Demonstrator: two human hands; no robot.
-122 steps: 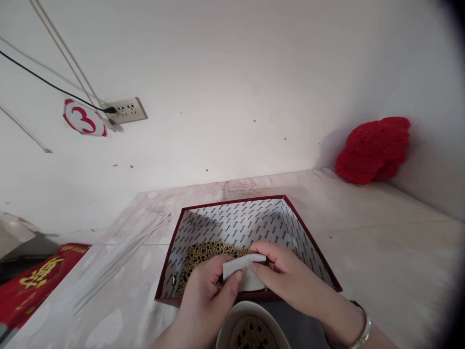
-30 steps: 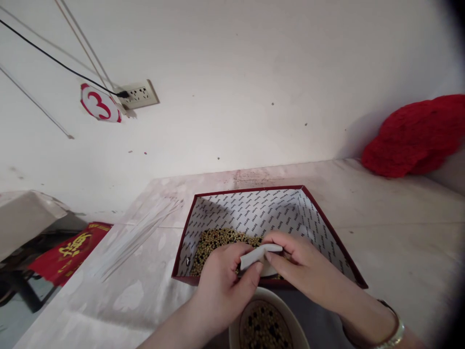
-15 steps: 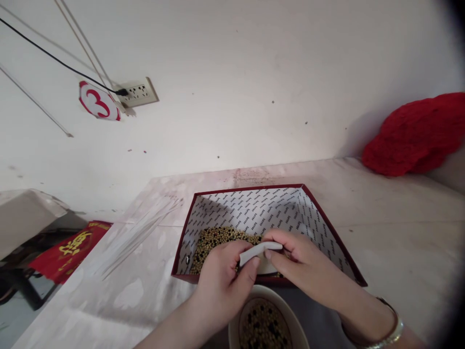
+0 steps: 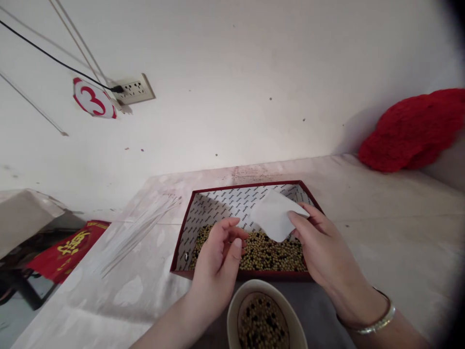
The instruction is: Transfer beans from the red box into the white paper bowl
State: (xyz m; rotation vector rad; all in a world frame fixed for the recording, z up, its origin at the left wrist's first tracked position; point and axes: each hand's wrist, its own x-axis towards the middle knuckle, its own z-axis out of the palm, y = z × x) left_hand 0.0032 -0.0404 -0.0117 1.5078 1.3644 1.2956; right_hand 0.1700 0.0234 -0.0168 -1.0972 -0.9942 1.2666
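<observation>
Raised and opened out now, the white sheet (image 4: 278, 215) is above the box (image 4: 228, 201), pinched only by the right hand (image 4: 329, 247). The left hand (image 4: 216, 266) is off it, fingers loosely curled. Little balls (image 4: 261, 252) sit inside the box, probably so they can't roll away.

An off-white wall (image 4: 225, 72) with small dark spots is standing behind a tabletop (image 4: 385, 232) covered in pale pinkish cloth. A thin black cable (image 4: 47, 55) is running into the wall's beige rectangular socket panel (image 4: 136, 92). Soft light is falling on the wall, and a pale grey floor (image 4: 16, 317) is showing at lower left.
</observation>
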